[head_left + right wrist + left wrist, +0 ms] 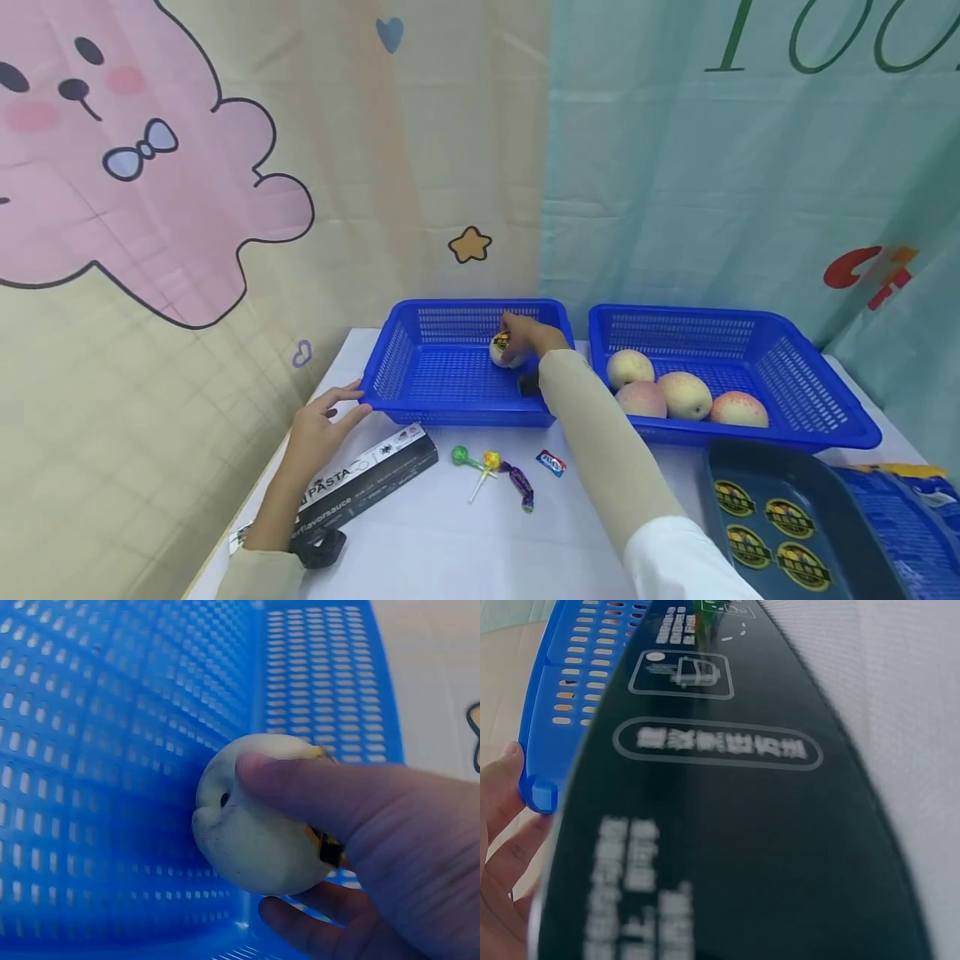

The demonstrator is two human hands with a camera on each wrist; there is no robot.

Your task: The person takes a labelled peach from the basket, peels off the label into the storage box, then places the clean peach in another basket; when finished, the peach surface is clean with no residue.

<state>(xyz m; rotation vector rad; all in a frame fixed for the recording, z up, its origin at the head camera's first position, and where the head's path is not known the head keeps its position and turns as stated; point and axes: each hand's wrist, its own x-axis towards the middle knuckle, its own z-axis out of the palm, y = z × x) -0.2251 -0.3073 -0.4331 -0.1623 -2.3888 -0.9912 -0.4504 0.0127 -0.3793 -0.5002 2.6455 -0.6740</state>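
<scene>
My right hand (534,335) reaches into the left blue plastic basket (468,418) and holds a pale peach (259,817) with a black-and-yellow sticker. The right wrist view has the thumb over the peach's side, near the stem hollow, and the fingers below and behind it. At that basket's near left corner, my left hand (318,429) pinches the rim between thumb and fingers. Below the left wrist lies a black PASTA box (367,479), which fills most of the left wrist view and hides part of the basket there.
A second blue basket (813,400) on the right holds several peaches (684,395). In front lie two lollipops (491,460), a purple-wrapped candy (519,483) and a small packet (551,462). At right are a dark tray (840,483) with several round stickers and a blue bag (911,525).
</scene>
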